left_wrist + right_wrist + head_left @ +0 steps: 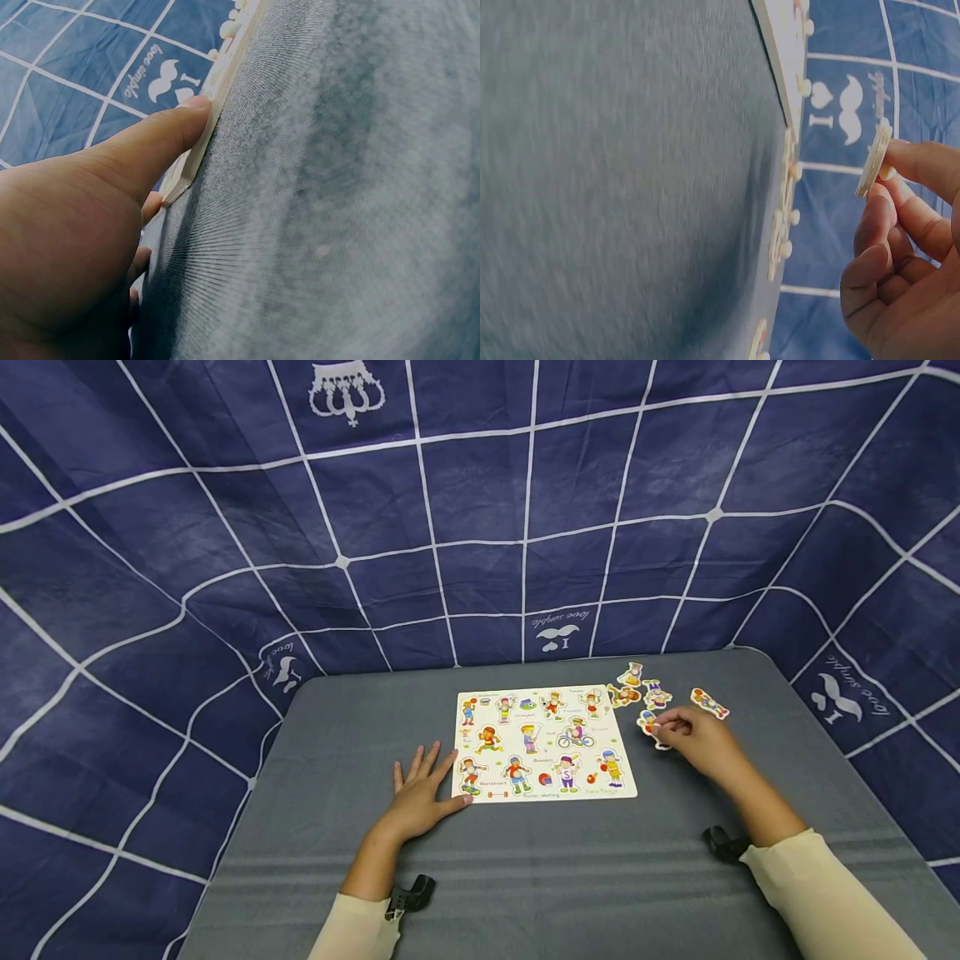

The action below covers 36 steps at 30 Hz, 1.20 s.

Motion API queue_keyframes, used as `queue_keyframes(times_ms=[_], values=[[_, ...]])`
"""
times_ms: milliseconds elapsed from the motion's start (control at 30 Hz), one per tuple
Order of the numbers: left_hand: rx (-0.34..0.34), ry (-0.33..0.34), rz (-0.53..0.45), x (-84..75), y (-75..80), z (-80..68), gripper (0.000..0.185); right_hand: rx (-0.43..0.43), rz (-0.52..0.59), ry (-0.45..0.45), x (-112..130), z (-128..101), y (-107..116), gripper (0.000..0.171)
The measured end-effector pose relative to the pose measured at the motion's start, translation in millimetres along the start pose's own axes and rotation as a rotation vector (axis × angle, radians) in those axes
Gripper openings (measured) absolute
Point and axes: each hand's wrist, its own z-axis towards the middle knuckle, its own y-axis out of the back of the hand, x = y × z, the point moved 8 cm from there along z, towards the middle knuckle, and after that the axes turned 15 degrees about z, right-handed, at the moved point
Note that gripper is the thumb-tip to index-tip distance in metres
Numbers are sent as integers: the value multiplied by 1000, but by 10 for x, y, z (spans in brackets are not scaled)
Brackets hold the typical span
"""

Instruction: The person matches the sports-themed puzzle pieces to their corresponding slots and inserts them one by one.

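Observation:
A white wooden peg puzzle board [510,760] printed with children at sports lies on the grey table. My left hand [416,802] rests flat with fingers spread at the board's lower left; its thumb [161,139] touches the board's edge in the left wrist view. To the right of the board, my right hand [697,742] pinches a puzzle piece [648,723] shaped like a figure. In the right wrist view, that piece [875,159] is seen edge-on, raised off the table, with thumb and fingers at its small knob [887,172].
Several loose puzzle pieces [656,695] lie beside the board's upper right corner. One more piece [708,702] lies farther right, beyond my right hand. A blue curtain with white grid lines [480,510] stands behind the grey table [555,877] and along both sides.

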Motion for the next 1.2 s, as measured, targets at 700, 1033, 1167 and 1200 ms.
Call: queue_keyframes(times_ms=[700,1033,1167,1200], values=[[-6,-2,-5,16,1,-6,91,86,-18,56,165,-125,-480,9],[-4,-5,0,-5,7,0,90,150,-20,96,189,-143,-632,9],[-4,-1,0,-11,11,-5,90,168,-13,102,219,-143,-676,10],[-4,-1,-2,-12,12,-5,90,170,-13,107,228,-144,-685,10]])
